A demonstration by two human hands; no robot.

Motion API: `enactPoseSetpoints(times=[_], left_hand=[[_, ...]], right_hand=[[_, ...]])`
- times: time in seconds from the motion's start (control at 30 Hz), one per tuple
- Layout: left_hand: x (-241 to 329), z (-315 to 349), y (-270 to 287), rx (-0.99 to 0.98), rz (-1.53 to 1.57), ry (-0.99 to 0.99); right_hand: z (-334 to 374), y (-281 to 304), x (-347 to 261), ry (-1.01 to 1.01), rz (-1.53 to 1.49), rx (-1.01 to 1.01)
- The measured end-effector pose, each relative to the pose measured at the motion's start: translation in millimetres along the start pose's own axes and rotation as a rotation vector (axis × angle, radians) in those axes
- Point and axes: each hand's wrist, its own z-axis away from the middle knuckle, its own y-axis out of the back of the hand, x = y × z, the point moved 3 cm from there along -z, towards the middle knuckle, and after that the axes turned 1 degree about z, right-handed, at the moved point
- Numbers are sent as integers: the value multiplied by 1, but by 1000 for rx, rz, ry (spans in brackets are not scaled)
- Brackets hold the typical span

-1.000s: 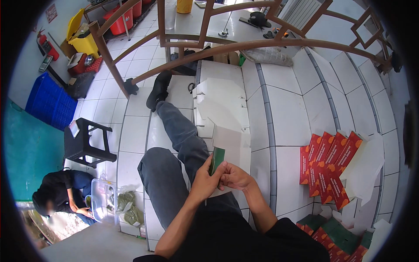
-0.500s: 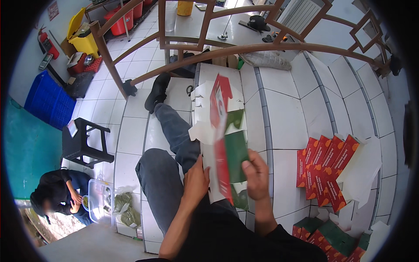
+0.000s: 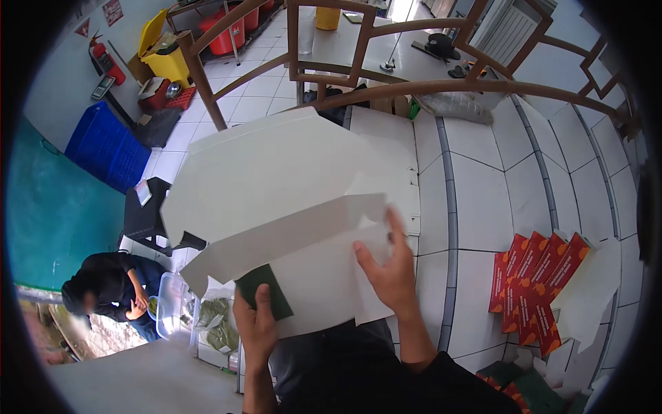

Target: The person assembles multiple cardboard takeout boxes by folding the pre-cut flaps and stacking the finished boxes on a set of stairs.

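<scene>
A large cardboard box blank (image 3: 276, 162) is spread out before me, plain white side up, its long side panel creased upward. My left hand (image 3: 255, 317) grips its near left edge, thumb pressed on a folded-over dark green flap (image 3: 265, 291). On the right, my right hand (image 3: 389, 272) lies against the white end panel with thumb and fingers apart; the fingertips are slightly blurred. The board hides most of my legs. More white cardboard (image 3: 407, 186) shows partly behind it, on the step.
Red folded cartons (image 3: 527, 290) lie fanned on the right-hand steps, with red and green ones (image 3: 531, 390) below. A brown railing (image 3: 414, 86) crosses ahead. At left are a black stool (image 3: 146, 214), a blue crate (image 3: 107, 148) and a seated person (image 3: 110, 290) beside a clear tub (image 3: 172, 303).
The carton blank has turned from a narrow upright view, red and green showing, to lie opened wide with its white side up. My left hand moved left; the camera view shifted.
</scene>
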Motion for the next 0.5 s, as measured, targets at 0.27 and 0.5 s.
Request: enactPoseSetpoints(times=[0.27, 0.5], left_hand=[[-23, -18, 31, 422, -278, -26], [-47, -43, 28, 316, -207, -92]], right_hand=[[73, -49, -35, 192, -203, -689], [76, -73, 17, -600, -704, -963]])
